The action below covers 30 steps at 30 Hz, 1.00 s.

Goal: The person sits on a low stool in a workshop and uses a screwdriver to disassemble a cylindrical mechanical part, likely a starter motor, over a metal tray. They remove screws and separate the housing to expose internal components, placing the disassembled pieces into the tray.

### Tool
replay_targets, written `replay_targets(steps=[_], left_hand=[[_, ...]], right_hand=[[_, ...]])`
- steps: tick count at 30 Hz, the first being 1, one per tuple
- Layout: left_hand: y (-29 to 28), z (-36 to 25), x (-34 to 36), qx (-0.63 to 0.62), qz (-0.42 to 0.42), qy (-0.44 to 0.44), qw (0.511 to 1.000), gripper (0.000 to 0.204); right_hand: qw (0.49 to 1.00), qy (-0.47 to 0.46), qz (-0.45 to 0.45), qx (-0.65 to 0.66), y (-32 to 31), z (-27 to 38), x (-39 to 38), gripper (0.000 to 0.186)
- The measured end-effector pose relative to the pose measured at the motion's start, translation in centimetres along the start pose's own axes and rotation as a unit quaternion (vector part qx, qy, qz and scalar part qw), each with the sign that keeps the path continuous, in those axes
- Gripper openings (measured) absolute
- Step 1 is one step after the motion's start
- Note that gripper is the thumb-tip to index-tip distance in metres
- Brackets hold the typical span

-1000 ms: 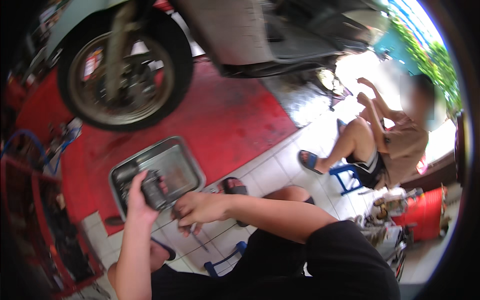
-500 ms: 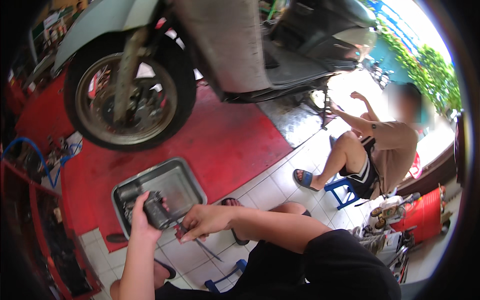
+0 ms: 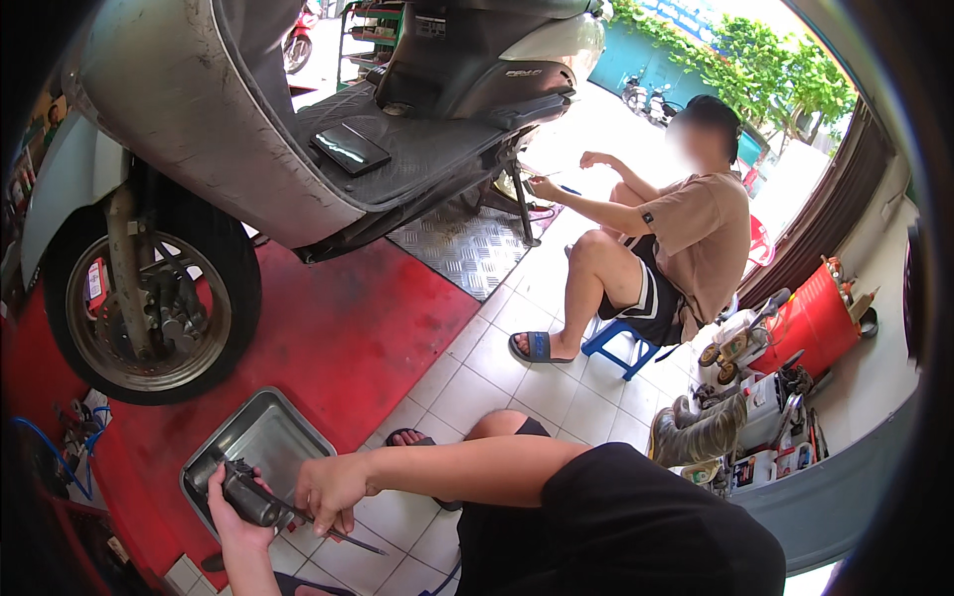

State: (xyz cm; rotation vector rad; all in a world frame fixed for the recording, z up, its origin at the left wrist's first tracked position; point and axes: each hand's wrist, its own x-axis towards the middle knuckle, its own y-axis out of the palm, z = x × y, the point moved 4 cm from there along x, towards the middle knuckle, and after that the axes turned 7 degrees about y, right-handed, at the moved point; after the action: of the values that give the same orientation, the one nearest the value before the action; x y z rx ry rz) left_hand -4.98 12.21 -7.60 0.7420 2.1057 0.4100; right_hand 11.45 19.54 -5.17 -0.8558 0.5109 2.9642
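Observation:
My left hand (image 3: 237,521) is closed round a dark cylindrical metal motor-like part (image 3: 253,497), held tilted above the near side of a grey metal tray (image 3: 275,434). Close beside it, my right hand (image 3: 331,494) grips a screwdriver (image 3: 360,542). The thin shaft of this tool points down and to the right, away from the part. My fingers mostly hide its handle. Some of the tray's inside is hidden behind my left hand and the part.
A scooter (image 3: 338,179) stands on a red platform (image 3: 348,318) beyond the tray. Another person (image 3: 696,219) sits on a blue stool (image 3: 621,348) at the right, hands near the scooter's stand. Boots (image 3: 701,427), bottles and a red drum (image 3: 810,323) line the right wall.
The view has swung right, so the scooter and tray appear farther left. Both hands still hold the part and screwdriver, and my right hand is now closer to the part.

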Motion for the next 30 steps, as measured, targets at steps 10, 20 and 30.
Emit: replay_targets(steps=[10,20,30], left_hand=[[-0.8,0.2,0.3,-0.009,-0.021,-0.021,1.000,0.036],[0.0,-0.5,0.1,0.004,-0.016,0.012,1.000,0.039],[-0.6,-0.2,0.3,0.002,0.000,-0.009,1.000,0.036]], right_hand=[[0.998,0.033,-0.020,-0.052,0.2,-0.2,1.0,0.015],[0.998,0.013,0.031,0.048,0.6,0.4,1.0,0.025],[0.999,-0.003,0.032,-0.012,0.5,0.6,1.1,0.031]])
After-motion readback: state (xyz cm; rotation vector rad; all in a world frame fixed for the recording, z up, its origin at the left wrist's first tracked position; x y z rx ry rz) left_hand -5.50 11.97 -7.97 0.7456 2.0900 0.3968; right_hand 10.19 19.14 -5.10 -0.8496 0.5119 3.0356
